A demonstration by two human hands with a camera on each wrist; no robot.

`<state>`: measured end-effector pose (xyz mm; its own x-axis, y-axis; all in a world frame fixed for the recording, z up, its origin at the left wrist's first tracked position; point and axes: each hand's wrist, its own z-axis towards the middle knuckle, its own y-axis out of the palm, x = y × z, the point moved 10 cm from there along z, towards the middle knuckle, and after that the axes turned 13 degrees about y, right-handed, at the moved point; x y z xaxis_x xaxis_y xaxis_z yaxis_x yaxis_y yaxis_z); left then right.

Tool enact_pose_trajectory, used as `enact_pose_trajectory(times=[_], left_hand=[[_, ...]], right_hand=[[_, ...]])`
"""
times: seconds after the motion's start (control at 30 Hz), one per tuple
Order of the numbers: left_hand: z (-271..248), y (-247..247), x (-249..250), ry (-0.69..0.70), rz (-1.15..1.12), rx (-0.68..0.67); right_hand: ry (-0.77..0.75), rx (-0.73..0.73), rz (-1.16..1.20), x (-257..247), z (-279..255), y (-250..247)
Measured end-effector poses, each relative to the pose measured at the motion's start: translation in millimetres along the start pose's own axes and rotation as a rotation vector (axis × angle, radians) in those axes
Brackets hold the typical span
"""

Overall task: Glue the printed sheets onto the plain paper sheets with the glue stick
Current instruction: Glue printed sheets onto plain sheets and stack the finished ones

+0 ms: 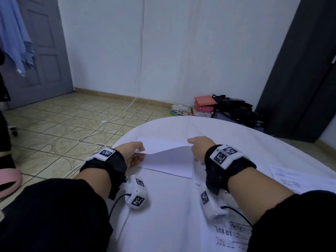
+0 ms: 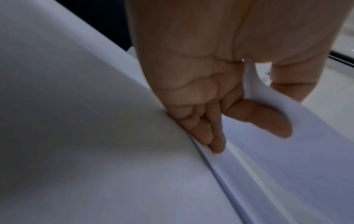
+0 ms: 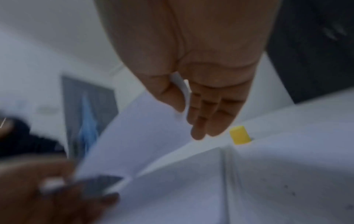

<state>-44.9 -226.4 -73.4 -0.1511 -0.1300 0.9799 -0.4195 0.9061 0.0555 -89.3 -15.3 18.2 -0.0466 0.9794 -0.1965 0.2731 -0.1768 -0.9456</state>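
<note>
Left hand: the left hand (image 1: 133, 154) reaches forward from a black sleeve (image 1: 54, 211) with the palm turned inward; in the left wrist view its thumb and curled fingers (image 2: 203, 131) pinch the left edge of the lifted sheet.
Right hand: the right hand (image 1: 201, 149) mirrors it on the other side; in the right wrist view the thumb and the nearly straight fingers (image 3: 208, 115) clamp the right edge of the same sheet between them.
Lifted sheet: a thin plain white sheet (image 1: 170, 158), held between both hands above the bench; its near part bends and sags, and its underside looks grey in shadow.
Sheet below: another white paper sheet (image 1: 163, 143) lies flat on the bench under the lifted one, its far edge showing beyond the hands.
Printed sheets: one printed sheet (image 1: 232, 235) with the words "AIR MAIL" lies near the right forearm; another printed paper (image 1: 291, 179) lies at the right edge of the bench, well apart from the hands.
Glue stick: only a small yellow cap (image 3: 240, 135) is seen in the right wrist view, standing on the bench just beyond the right fingertips; the picture is blurred, so I cannot tell more.
Bench: a round bench (image 1: 163, 224), smooth and white.
Wrist bands: black straps with white blocks (image 1: 139, 195) carrying black square patterns.
</note>
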Motion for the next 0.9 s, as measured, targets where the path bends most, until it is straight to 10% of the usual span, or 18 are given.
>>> enact_pose_trajectory(times=[0.4,0.73,0.9], left_hand=[[-27.1,32.8,44.6,0.153,0.487,-0.068],[-143.5,119.7,67.9,0.565,0.849,-0.478],[-194.2,155.5,31.2,0.508,1.0,-0.716]], right_hand=[[-0.093,0.142,0.343,40.9,-74.8,-30.1],[0.101,0.257,0.779,193.1,-158.1,-21.6],[0.269,0.125,0.697,254.3,-188.1,6.8]])
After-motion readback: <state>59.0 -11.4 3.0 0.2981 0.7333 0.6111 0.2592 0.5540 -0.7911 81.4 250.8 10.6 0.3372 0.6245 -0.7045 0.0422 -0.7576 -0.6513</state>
